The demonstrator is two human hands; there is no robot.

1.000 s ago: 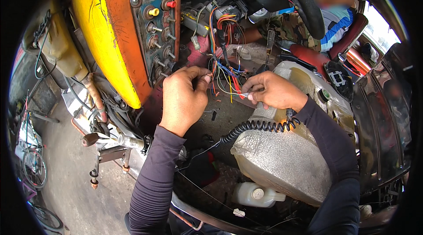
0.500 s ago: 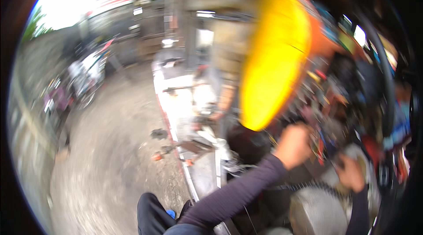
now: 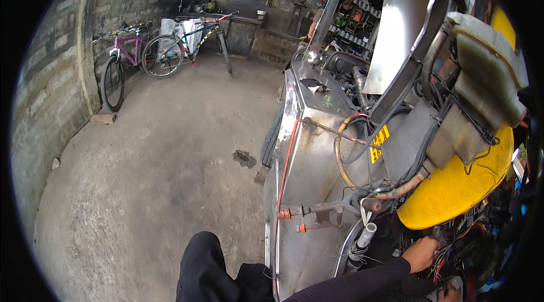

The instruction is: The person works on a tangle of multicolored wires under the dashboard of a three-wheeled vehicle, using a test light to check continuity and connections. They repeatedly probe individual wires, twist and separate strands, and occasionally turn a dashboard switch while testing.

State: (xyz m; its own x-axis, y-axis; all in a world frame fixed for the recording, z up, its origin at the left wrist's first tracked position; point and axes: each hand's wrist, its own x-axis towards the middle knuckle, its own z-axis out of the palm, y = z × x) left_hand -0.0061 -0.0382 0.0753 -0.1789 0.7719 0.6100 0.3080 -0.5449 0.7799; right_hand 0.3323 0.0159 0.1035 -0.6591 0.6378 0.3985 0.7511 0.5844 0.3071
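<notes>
My left hand point(image 3: 422, 254) reaches out from a dark sleeve, its fingers closed at a bundle of thin coloured wires point(image 3: 437, 272). My right hand point(image 3: 451, 292) is close by at the lower edge, beside the same wires. Most of it is cut off or in shadow, so its grip does not show. Above both hands hangs a yellow padded panel point(image 3: 453, 194). A cloudy plastic tank point(image 3: 487, 55) with black cables stands over the panel. The wires run into a dark, cluttered space within an open metal vehicle body point(image 3: 317, 160).
A white pipe point(image 3: 367, 235) wound with wire and a rusty bracket point(image 3: 323, 215) stick up left of my hands. My knee point(image 3: 201, 262) is beside the vehicle. A purple bicycle point(image 3: 127, 52) and a blue bicycle point(image 3: 190, 44) stand by the block wall point(image 3: 51, 47).
The view has swung and steadied, so my hands and the yellow panel now appear lower and farther right. My left hand remains among the wires; the earlier frame is blurred.
</notes>
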